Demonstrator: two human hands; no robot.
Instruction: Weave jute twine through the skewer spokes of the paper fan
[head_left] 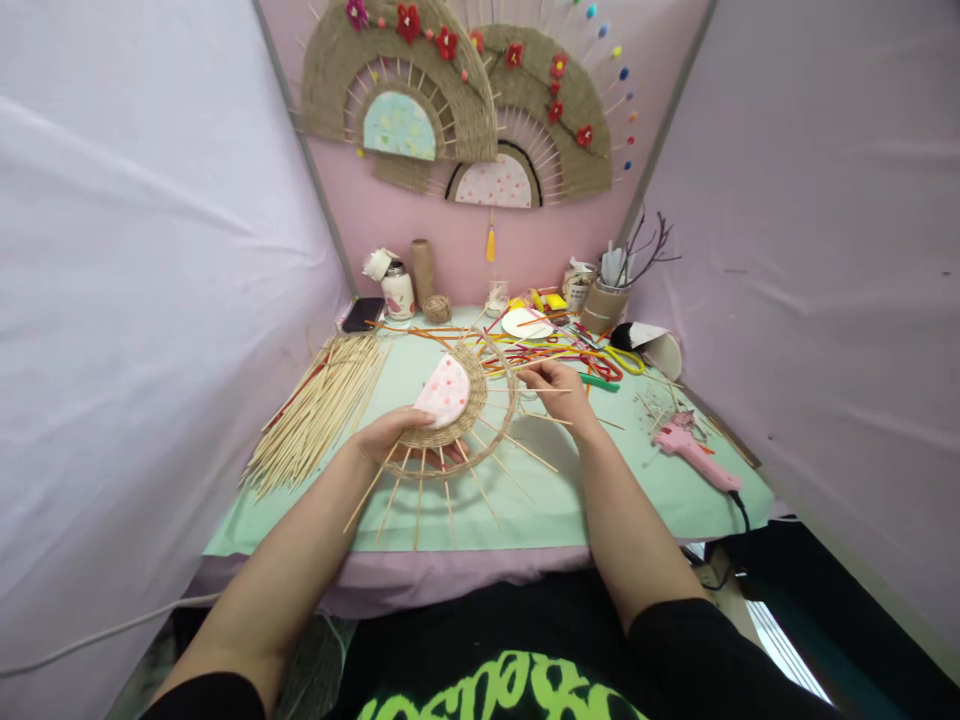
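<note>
A half-round fan frame (475, 392) of woven twine is held tilted above the table, with thin wooden sticks fanning out from it. At its centre is a white half-circle (444, 390) with pink dots. My left hand (388, 434) grips the fan at its lower left, thumb on the front and fingers behind, partly seen between the sticks. An outer ring of twine (513, 402) runs across the sticks. At the right side of that ring, my right hand (556, 386) is closed in a pinch on what looks like the twine, close to the stick ends.
Many loose sticks (319, 415) lie at left, near a phone (363, 314). Coloured pipe cleaners (540, 355) spread behind the fan. A pink glue gun (696, 455) rests at right. Jars, a twine ball (436, 308) and a stick holder (604, 305) line the back, below finished fans (401, 75).
</note>
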